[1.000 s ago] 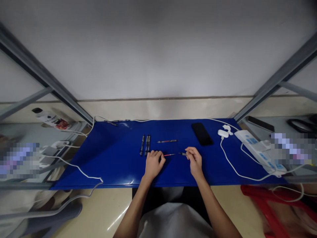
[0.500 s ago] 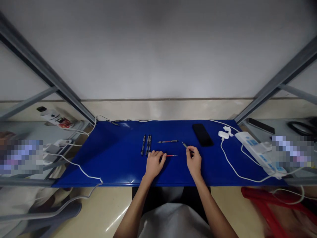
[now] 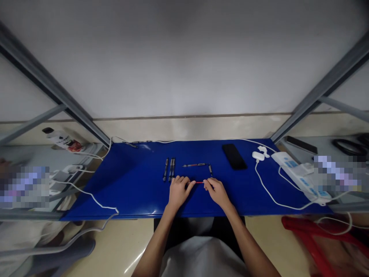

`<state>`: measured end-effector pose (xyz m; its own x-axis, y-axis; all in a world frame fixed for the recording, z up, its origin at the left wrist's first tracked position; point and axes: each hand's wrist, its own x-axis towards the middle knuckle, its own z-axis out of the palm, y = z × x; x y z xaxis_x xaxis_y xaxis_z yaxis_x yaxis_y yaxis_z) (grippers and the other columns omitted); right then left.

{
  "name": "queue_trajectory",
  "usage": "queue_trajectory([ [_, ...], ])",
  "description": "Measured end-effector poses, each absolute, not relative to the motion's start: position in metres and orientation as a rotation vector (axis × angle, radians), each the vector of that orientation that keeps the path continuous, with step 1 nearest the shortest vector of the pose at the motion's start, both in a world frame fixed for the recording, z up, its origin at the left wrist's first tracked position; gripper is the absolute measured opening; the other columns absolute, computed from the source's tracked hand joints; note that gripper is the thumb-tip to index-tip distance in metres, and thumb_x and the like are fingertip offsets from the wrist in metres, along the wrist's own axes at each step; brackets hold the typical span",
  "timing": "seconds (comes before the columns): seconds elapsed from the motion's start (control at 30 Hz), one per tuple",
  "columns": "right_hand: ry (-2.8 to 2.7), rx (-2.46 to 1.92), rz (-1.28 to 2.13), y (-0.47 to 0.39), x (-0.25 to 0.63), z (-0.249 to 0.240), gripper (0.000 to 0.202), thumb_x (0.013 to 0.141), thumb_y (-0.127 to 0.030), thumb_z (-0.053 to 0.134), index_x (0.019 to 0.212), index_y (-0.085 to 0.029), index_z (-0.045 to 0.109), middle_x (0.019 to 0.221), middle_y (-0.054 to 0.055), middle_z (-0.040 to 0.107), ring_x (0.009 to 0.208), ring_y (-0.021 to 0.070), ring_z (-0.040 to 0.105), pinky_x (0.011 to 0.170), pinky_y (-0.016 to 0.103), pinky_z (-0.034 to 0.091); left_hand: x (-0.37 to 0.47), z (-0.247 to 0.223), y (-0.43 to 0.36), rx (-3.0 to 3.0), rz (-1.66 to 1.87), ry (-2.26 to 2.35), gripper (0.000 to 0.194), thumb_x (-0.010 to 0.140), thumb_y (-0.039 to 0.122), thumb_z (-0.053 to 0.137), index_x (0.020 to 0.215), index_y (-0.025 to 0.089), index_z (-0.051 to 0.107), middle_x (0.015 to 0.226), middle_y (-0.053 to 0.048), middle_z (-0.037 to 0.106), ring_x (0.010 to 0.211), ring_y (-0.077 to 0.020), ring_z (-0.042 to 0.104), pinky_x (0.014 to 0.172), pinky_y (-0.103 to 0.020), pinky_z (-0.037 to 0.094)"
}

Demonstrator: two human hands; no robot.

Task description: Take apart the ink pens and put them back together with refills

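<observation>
A thin red pen refill (image 3: pixel 199 182) stretches sideways between my two hands. My left hand (image 3: pixel 178 192) pinches its left end with closed fingers. At its other end, the fingers of my right hand (image 3: pixel 217 193) are closed around the tip. Just beyond my right hand, a short grey-and-black pen part (image 3: pixel 210 169) lies on the blue table. A clear pen barrel with red inside (image 3: pixel 196 165) rests crosswise beyond the refill. Several dark pens (image 3: pixel 166 169) lie lengthwise, side by side, past my left hand.
A black phone (image 3: pixel 234 156) lies on the blue tabletop (image 3: pixel 132 184). To its right are a white earphone case (image 3: pixel 258 156) on a cable and a white power strip (image 3: pixel 301 179). A bottle (image 3: pixel 63 139) stands on the left neighbouring table; people sit at both sides.
My right hand has put down the grey-and-black pen part and moved left and nearer, taking the tip end of the red refill. My left hand stays at the other end.
</observation>
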<state>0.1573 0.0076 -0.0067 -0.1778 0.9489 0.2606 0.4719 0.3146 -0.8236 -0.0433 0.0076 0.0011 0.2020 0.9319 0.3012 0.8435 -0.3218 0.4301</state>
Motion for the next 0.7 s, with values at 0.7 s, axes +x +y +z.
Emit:
queue_trajectory([
  [0.7, -1.642, -1.297, 0.913, 0.0112, 0.1654, -0.0021, 0.025, 0.093, -0.038, 0.052, 0.081, -0.022, 0.066, 0.079, 0.003, 0.066, 0.072, 0.0186, 0.061, 0.066, 0.030, 0.046, -0.0476, -0.0035, 0.0119, 2.223, 0.813, 1.821, 0.037, 0.100, 0.036, 0.037, 0.070, 0.021, 0.052, 0.072, -0.002, 0.061, 0.074, -0.0170, 0.052, 0.071, -0.030, 0.032],
])
